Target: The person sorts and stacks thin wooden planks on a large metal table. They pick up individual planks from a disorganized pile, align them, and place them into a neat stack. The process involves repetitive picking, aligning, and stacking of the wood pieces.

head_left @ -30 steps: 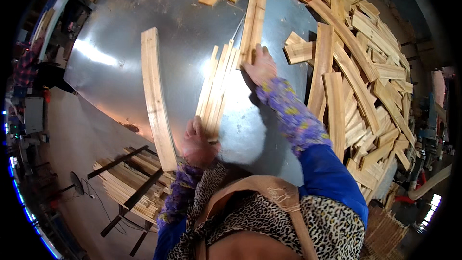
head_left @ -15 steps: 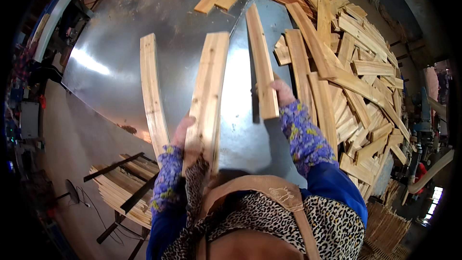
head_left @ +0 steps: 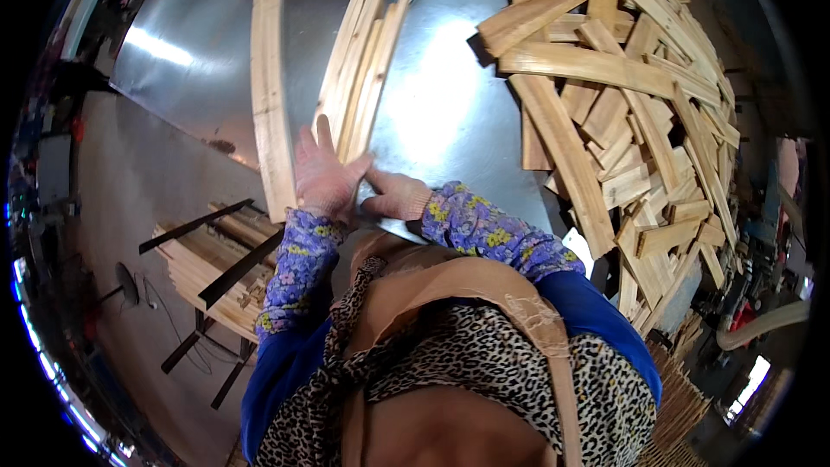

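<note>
Several pale wooden slats [head_left: 367,69] stand on edge side by side on the metal tabletop, their near ends at my hands. My left hand [head_left: 327,175] lies against those ends with its fingers spread. From the right, my right hand [head_left: 399,195] reaches across to the same ends, thumb apart from the fingers and fingertips close to the left palm. Some of the near ends are hidden behind my hands. A separate wider slat [head_left: 273,95] lies flat just left of my left hand, its near end by my wrist.
A large jumbled pile of wooden slats [head_left: 644,143] covers the right side of the metal table [head_left: 199,26]. Below the table's left edge, more stacked boards [head_left: 203,281] rest on a dark-legged stand [head_left: 238,272]. A cable lies on the floor there.
The right hand has come left from beside the pile to meet the left hand. The slats I held are now together on edge on the table, with the left hand opened against them.
</note>
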Tool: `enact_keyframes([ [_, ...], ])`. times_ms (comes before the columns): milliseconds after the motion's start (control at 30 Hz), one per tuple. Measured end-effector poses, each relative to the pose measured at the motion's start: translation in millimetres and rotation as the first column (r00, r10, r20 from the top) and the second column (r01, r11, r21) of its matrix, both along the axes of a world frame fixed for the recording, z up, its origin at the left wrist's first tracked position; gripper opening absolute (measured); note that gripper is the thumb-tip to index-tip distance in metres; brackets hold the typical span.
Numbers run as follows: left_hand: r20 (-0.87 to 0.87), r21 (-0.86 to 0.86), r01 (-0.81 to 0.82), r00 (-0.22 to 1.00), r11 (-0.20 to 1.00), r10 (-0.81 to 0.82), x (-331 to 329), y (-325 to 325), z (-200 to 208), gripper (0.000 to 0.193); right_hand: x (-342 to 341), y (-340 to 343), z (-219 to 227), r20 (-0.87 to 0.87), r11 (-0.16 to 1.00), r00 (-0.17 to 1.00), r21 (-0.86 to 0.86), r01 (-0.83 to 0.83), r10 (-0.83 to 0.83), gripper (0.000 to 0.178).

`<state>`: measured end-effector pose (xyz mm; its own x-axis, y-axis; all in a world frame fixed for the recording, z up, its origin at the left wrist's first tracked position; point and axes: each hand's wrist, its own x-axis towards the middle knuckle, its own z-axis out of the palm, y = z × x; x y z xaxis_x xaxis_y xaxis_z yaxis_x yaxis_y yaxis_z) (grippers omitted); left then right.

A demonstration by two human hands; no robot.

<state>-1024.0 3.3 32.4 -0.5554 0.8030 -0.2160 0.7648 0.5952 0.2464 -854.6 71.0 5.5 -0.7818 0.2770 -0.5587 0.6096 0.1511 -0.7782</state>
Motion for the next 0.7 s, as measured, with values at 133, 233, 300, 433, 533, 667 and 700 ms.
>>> enact_keyframes([
  [133, -0.080, -0.258, -0.015, 0.997, 0.966, -0.006, 11, 8, -3, 0.117, 39, 94, -9, -0.345, 0.784, 0.933, 0.605, 0.138, 0.102, 0.044],
  [233, -0.126, -0.353, -0.052, 0.992, 0.934, 0.008, -1, 4, 2, 0.115, 115, 225, 48, -0.080, 0.377, 0.995, 0.921, 0.099, -0.066, 0.048],
  [300, -0.115, -0.315, -0.017, 0.993, 0.949, -0.020, -26, 0, -1, 0.116, 196, 315, 13, 0.136, 0.109, 0.969, 0.987, -0.116, -0.204, 0.054],
  [433, -0.147, -0.293, 0.002, 0.988, 0.956, -0.047, -48, -8, 22, 0.111, 226, 377, 23, 0.319, 0.329, 0.914, 0.916, -0.229, -0.250, 0.042],
  [533, -0.162, 0.016, 0.135, 0.978, 0.991, -0.130, -32, 31, 20, 0.090, 174, 357, 60, 0.565, 0.520, 0.824, 0.716, -0.466, -0.039, 0.033],
  [667, -0.065, 0.422, 0.368, 0.924, 0.828, -0.378, 26, 180, -3, 0.050, 215, 355, 35, 0.279, 0.369, 0.958, 0.898, -0.238, -0.061, 0.041],
  [700, -0.033, 0.495, 0.399, 0.896, 0.772, -0.442, 43, 223, -5, 0.052, 228, 358, 48, 0.249, 0.363, 0.952, 0.916, -0.171, -0.178, 0.045],
])
